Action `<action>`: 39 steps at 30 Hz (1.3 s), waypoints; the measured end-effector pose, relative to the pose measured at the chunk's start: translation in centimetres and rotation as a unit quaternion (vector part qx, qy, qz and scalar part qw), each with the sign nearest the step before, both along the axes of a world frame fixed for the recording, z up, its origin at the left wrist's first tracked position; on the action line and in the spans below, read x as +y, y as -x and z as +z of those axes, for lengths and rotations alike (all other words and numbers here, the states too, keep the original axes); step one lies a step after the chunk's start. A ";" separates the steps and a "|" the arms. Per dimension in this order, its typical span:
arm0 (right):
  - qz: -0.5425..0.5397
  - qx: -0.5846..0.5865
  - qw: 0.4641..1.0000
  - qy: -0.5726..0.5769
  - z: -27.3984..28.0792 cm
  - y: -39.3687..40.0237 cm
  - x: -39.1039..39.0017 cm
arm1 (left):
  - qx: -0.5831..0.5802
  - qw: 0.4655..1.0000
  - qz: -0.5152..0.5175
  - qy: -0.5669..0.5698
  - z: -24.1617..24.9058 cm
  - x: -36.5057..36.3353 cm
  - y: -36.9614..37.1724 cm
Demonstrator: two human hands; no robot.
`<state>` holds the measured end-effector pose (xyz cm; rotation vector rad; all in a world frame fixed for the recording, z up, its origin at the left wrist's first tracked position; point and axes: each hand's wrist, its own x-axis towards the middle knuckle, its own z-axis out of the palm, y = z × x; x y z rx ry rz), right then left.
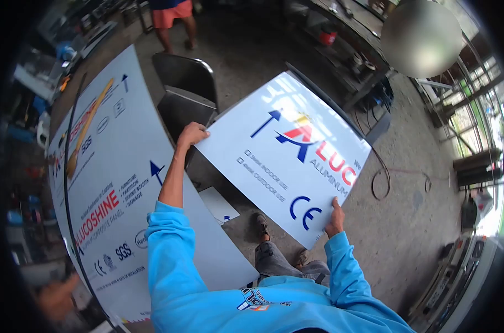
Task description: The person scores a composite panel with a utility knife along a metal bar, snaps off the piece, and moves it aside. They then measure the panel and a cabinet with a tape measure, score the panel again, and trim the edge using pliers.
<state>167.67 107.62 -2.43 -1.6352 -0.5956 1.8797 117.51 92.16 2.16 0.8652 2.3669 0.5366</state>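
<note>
The biggest thing is the long white printed sheet [116,183], which lies flat and runs from 11 o'clock down to 7 o'clock on the left side of the view. It carries red and blue words and a thin dark cable [68,166] runs along its left part.

Next in size is the cut white panel [285,155], at about 1 o'clock from the centre. It is lifted above the concrete floor [407,222] and tilted, with its printed face up, showing a blue arrow, red letters and a CE mark. The person in the blue sleeves holds it at two places. The left hand [192,135] is closed over the panel's left corner, at 10 o'clock from the centre. The right hand [335,216] grips the lower edge near the CE mark, at 4 o'clock, with the thumb lying on the face.

Behind the panel, at 12 o'clock, stands a dark metal chair [185,89]. A small white offcut [219,204] lies on the floor just beside the long sheet, under the panel. Another person's legs [174,28] stand at the top.
</note>
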 end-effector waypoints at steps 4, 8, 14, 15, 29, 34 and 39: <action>0.042 -0.006 0.997 -0.063 2.2 -5.0 -0.6 | -0.081 0.980 0.108 -0.146 6.1 -10.3 -10.5; 0.115 -0.060 0.985 -0.116 3.2 -9.8 -4.4 | -0.018 0.960 0.229 -0.162 11.7 -22.2 -25.9; 0.350 0.123 0.902 -0.220 4.3 -6.3 -11.8 | 0.062 0.887 0.426 -0.166 11.2 -44.6 -52.0; 0.400 0.087 0.880 -0.241 4.0 -6.0 -13.0 | 0.035 0.849 0.490 -0.194 10.8 -47.2 -57.2; 0.655 0.308 0.683 -0.096 4.1 2.1 -60.1 | 0.286 0.505 0.755 -0.305 13.8 -65.2 -92.0; 0.633 0.209 0.647 -0.369 8.3 -0.6 -77.3 | 0.288 0.432 0.830 -0.203 13.2 -77.6 -94.6; 0.730 0.087 0.503 -0.454 7.5 -0.9 -90.4 | 0.262 0.367 0.879 -0.154 5.5 -89.5 -97.6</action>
